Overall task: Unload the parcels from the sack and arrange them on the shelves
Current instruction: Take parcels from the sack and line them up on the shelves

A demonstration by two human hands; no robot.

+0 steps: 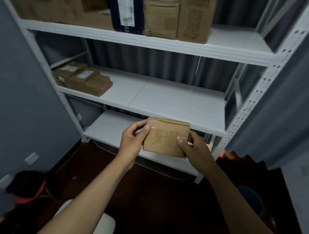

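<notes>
- The parcel (165, 137) could slip and fall to the floor (147, 195): it is held in the air in front of the shelves, pinched only at its side edges, and its taped face looks slick.
- It could also end up on the wrong shelf if the handwritten mark on its face, which seems to read "3-1", is misread; the writing is faint.
- The left hand (132, 138) grips the parcel's left edge, thumb on the front face, fingers (141, 124) curled behind.
- The right hand (193, 148) pinches the lower right corner, thumb on the face.
- The parcel hangs before the front edge of the middle shelf (168, 101), well right of the brown packages (83, 79) at that shelf's left end.
</notes>
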